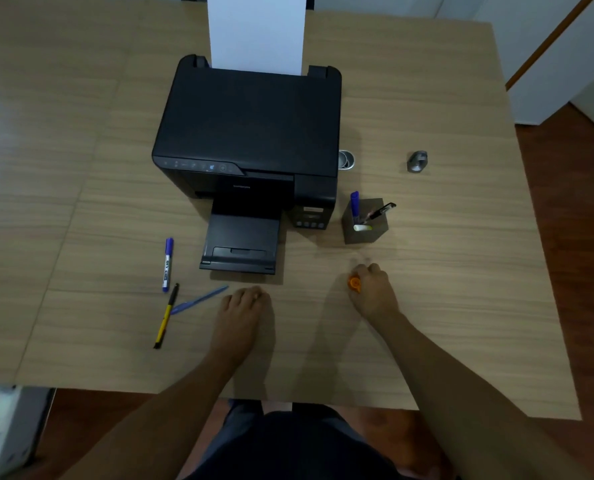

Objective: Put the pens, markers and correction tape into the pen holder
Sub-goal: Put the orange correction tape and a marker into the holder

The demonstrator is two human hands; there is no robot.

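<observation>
One orange correction tape point(354, 284) is being grasped by the right hand point(371, 292), whose fingers are clenched around it, just above the wooden table point(461, 289) and in front of the pen holder point(366, 221). The pen holder is one grey block-shaped container, and it is being kept on the table just to the right of the black printer point(250, 133). Three things are being held inside it: one blue marker point(354, 202) standing upright, one black pen point(380, 212) leaning to the right, and one pale, partly yellow item point(362, 227) that cannot be told more exactly.

Three writing tools are being left on the table to the left of the printer tray: one blue-capped marker point(167, 265), one yellow and black pen point(166, 316), and one blue pen point(198, 300) that is touching or crossing the yellow one. The left hand point(243, 306) is being rested on the table with fingers curled down, holding nothing, near the tip of the blue pen.

One white sheet of paper point(257, 32) is being held upright in the back of the printer. One small grey object point(417, 161) is being left well apart on the right.
</observation>
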